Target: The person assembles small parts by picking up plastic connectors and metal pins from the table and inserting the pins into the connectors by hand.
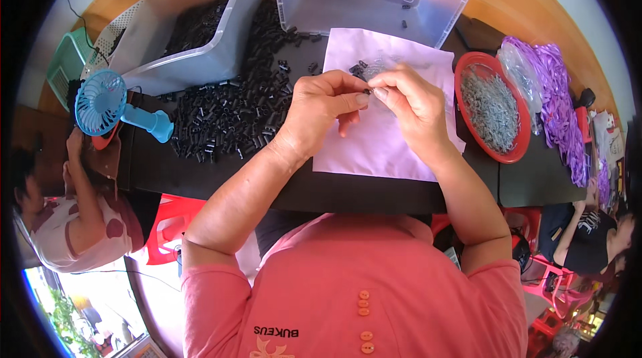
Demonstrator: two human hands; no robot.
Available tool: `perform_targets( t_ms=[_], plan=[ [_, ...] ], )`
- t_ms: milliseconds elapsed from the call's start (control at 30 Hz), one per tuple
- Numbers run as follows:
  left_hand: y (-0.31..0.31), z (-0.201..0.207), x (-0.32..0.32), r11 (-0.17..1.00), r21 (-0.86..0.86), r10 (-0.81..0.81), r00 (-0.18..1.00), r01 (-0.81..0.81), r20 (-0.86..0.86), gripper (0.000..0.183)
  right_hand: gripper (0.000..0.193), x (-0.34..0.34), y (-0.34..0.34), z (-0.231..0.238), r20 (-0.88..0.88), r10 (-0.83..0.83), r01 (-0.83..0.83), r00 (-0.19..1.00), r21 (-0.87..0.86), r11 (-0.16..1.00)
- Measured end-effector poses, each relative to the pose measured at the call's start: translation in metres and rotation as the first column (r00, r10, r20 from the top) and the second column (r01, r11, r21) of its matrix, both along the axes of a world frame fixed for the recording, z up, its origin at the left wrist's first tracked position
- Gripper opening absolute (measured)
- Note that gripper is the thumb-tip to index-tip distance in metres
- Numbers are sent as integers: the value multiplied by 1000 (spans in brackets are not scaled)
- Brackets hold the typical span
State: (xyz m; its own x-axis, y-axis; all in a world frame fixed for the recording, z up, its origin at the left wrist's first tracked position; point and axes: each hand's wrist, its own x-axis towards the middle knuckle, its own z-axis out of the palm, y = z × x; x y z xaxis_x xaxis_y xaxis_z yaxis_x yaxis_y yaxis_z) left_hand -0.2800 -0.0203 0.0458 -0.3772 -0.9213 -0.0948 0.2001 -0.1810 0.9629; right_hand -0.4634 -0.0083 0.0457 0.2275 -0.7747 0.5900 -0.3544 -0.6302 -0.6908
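Above a pink sheet (381, 150), my two hands meet fingertip to fingertip. My left hand (311, 107) pinches a small black plastic piece (367, 91), mostly covered by the fingers. Thumb and forefinger of my right hand (418, 104) are pressed together right at that piece; what they hold is too small to make out. Just beyond the fingers, a few black pieces (359, 69) and a thin scatter of small grey metal parts (384, 62) lie on the sheet. A large heap of short black tubular pieces (227, 117) spreads to the left of my left hand.
A red basin (524, 132) of grey metal parts stands right, beside purple ribbons (558, 110) and a clear bag (521, 80). Behind are a translucent bin (180, 73) with black pieces and another clear bin (374, 13). A blue fan (101, 102) stands left. People sit at both sides.
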Motion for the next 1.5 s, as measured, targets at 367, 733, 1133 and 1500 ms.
perform_targets(
  t_ms=[367, 733, 1133, 1500],
  plan=[
    [2, -5, 0, 1000, -2, -7, 999, 7, -41, 13, 15, 3, 0, 1, -68, 2, -5, 998, -35, 999],
    [2, -9, 2, 989, 144, 37, 985, -12, -166, 10, 16, 13, 5, 1, -197, -56, 20, 979, -180, 983],
    [-9, -15, 5, 955, 258, -55, 942, 146, -331, 12, 20, 11, 7, 4, -175, -30, 8, 984, -121, 993],
    [-12, -14, 10, 948, 241, -129, 941, 210, -314, 11, 18, 0, -3, 6, -118, 128, -129, 985, -2, 992]
  ],
)
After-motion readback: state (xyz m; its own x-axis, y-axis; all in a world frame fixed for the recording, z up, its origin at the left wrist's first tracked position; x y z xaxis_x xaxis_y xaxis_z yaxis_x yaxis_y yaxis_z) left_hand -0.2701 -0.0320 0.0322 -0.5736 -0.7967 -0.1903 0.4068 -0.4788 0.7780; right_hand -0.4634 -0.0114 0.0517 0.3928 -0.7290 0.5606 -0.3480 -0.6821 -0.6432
